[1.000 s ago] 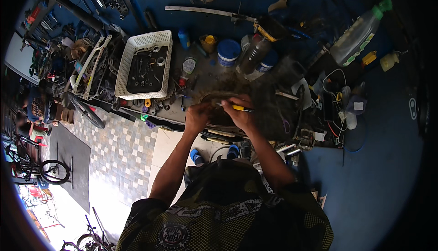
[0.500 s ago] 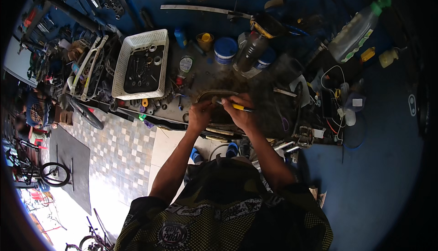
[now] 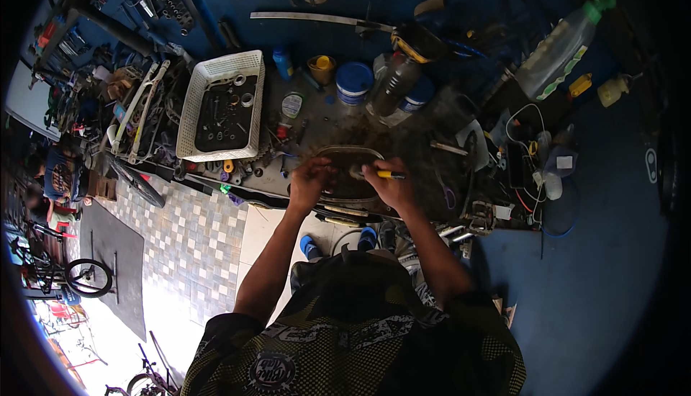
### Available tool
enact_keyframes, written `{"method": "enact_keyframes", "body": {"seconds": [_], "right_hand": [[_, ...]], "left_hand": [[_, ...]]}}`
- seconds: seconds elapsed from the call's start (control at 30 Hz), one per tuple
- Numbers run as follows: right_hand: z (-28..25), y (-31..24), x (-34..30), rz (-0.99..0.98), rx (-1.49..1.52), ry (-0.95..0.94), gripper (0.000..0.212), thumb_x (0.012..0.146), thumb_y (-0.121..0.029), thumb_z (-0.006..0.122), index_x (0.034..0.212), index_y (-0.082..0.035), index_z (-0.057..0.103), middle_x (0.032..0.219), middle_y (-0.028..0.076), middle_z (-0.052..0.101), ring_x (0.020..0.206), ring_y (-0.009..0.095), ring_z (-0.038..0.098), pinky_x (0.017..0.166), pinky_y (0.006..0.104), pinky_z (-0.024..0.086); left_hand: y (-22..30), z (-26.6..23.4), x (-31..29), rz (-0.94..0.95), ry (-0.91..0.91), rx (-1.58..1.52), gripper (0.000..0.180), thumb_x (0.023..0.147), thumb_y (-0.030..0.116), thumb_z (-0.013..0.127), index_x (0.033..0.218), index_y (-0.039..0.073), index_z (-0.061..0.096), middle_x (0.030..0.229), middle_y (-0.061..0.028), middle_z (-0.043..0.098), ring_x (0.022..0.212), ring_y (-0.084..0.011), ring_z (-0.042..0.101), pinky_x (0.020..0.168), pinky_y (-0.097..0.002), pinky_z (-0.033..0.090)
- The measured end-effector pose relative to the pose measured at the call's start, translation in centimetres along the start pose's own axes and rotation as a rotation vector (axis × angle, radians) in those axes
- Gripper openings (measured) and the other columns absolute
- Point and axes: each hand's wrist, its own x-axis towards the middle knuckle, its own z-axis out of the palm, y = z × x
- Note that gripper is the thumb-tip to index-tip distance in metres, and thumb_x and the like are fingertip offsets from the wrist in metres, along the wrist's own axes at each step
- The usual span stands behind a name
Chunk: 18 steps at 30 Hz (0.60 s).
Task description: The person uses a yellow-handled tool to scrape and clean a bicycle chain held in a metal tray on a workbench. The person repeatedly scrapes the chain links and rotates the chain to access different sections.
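Note:
A dark oval pan with a pale metal rim (image 3: 350, 148) lies at the bench's front edge, with brownish contents inside. Above its right side, my right hand (image 3: 392, 186) is closed round a yellow-handled brush (image 3: 389, 174), whose pale, blurred tip points left over the pan. My left hand (image 3: 309, 182) hovers at the pan's left side with fingers curled together; whatever small thing they may hold is hidden. A gap separates the two hands.
Left on the bench stands a white basket (image 3: 184, 122) of small metal parts. Behind the pan are a label-fronted bottle (image 3: 291, 105), a blue tub (image 3: 353, 83) and a dark bottle (image 3: 394, 86). Cables (image 3: 529, 108) and clutter lie right. Tools hang on the blue wall.
My hands have drawn apart: the left went slightly left, the right moved right and down with the brush. The brush tip has come away from the left fingers.

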Motion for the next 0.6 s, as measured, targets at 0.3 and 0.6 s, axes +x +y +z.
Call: {"method": "enact_keyframes", "body": {"seconds": [0.3, 0.6], "right_hand": [[2.4, -1.4, 1.1, 0.213, 0.385, -0.025, 0.035, 0.098, -0.033, 0.069, 0.081, -0.004, 0.065, 0.075, 0.013, 0.065, 0.073, 0.030, 0.064, 0.069, 0.0431, 0.050], [3.3, -0.8, 0.1, 0.164, 0.509, 0.059, 0.037, 0.103, -0.033, 0.066, 0.083, -0.001, 0.065, 0.071, 0.007, 0.065, 0.066, 0.016, 0.065, 0.062, 0.0327, 0.050]], "left_hand": [[0.5, 1.4, 0.8, 0.202, 0.085, 0.069, 0.019, 0.100, -0.002, 0.057, 0.119, -0.005, 0.059, 0.096, -0.0150, 0.075, 0.079, -0.0202, 0.076, 0.063, -0.0323, 0.063], [0.6, 1.7, 0.8, 0.214, 0.045, 0.078, 0.023, 0.103, 0.002, 0.060, 0.123, 0.001, 0.049, 0.103, -0.0166, 0.073, 0.092, -0.0226, 0.076, 0.066, -0.0331, 0.065]]}}
